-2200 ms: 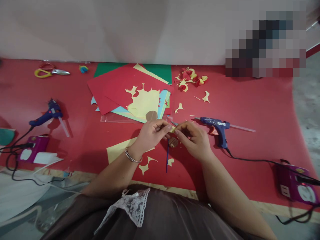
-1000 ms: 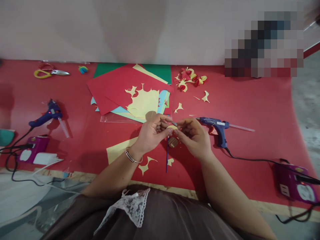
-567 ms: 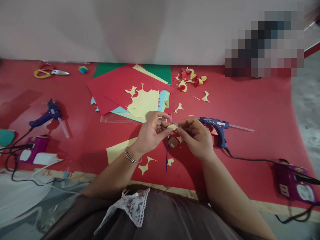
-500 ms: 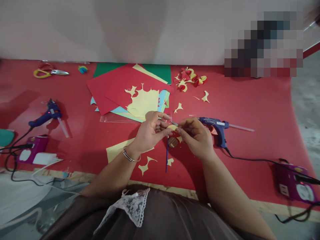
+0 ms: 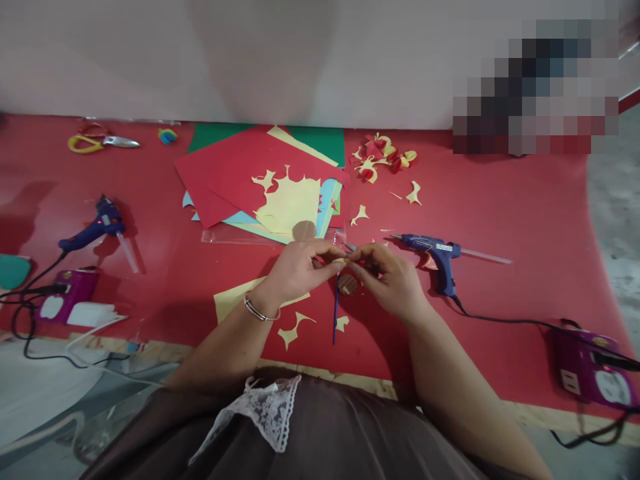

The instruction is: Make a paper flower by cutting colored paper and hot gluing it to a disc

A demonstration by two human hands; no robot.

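Between the fingertips of both hands is a small piece of yellow paper (image 5: pixel 341 262), mostly covered by the fingers. My left hand (image 5: pixel 304 267) pinches it from the left, thumb below and fingers above. From the right, my right hand (image 5: pixel 387 277) pinches its other side with thumb and forefinger. Just under the fingertips lie a round brown disc (image 5: pixel 347 285) and a thin blue stick (image 5: pixel 335 313). Yellow paper scraps (image 5: pixel 296 328) lie nearer my body, beside a pale yellow sheet (image 5: pixel 233 300) partly beneath my left forearm.
Coloured paper sheets (image 5: pixel 215 170) are stacked behind my hands. Red and yellow paper pieces (image 5: pixel 383 157) sit at the back right. Corded glue guns lie right (image 5: pixel 435 248) and left (image 5: pixel 103 220), near purple power boxes (image 5: pixel 590 367). Scissors (image 5: pixel 103 143) rest at the back left.
Both hands have drawn closer together at the fingertips, and my left hand has lowered slightly. Less of the yellow paper piece shows now.
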